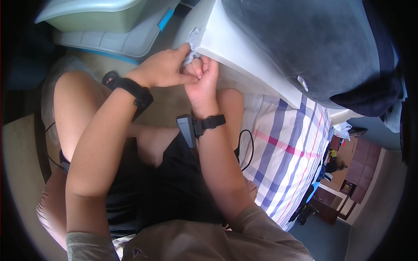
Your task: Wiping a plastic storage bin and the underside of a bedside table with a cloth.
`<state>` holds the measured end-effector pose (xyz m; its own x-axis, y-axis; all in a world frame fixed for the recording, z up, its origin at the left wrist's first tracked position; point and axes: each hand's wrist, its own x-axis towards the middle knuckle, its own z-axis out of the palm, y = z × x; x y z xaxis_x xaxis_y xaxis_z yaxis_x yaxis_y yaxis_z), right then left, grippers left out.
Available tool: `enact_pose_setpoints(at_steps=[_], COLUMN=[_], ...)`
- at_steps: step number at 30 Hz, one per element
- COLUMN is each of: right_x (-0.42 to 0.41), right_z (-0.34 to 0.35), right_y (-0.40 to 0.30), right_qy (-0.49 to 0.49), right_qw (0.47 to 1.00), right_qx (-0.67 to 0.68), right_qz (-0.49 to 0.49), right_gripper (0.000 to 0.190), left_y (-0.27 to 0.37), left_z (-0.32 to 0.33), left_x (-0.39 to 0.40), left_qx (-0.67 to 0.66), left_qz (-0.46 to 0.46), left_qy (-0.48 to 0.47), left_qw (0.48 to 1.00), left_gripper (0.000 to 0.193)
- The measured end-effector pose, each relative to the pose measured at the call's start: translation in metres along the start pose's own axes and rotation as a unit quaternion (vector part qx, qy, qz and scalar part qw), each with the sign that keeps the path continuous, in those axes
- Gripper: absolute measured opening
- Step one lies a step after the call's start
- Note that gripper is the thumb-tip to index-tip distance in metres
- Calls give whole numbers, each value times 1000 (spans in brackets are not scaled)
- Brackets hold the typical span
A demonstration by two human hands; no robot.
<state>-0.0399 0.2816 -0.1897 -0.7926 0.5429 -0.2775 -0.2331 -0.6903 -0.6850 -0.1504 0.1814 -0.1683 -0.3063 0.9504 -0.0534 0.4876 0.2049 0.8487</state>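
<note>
A small light grey cloth is bunched at the lower corner of a white panel. My left hand, back upward, pinches the cloth at its left side, and its thumb reaches across to the fingers of the other hand. Palm up, my right hand has its fingers curled at the cloth's lower end, just under the panel's edge. Part of the cloth is hidden by the fingers. A black band is on my left wrist; a strap with a grey device is on my right wrist.
A large dark grey plush item lies on the white panel. A plaid sheet covers the bed on the right. Plastic storage bins stand at upper left. A black cable loops beside my right arm. Furniture stands far right.
</note>
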Motion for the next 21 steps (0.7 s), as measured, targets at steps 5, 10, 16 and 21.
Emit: enact_pose_setpoints(at_steps=[5, 10, 16, 21], right_x=[-6, -12, -16, -25], right_z=[-5, -16, -29, -38], right_y=[-5, -10, -15, -24], right_qy=[11, 15, 61, 73], right_qw=[1000, 1000, 997, 996], right_qx=[13, 14, 23, 30], right_qz=[12, -3, -28, -50], right_gripper=[36, 30, 24, 23], left_y=[2, 6, 11, 17], left_z=[8, 20, 35, 46], left_x=[4, 8, 19, 28], left_qx=[15, 6, 9, 37], left_qz=[3, 67, 55, 73], left_qy=[-5, 34, 14, -15], left_qw=[1000, 997, 998, 996], left_gripper=[66, 71, 61, 57])
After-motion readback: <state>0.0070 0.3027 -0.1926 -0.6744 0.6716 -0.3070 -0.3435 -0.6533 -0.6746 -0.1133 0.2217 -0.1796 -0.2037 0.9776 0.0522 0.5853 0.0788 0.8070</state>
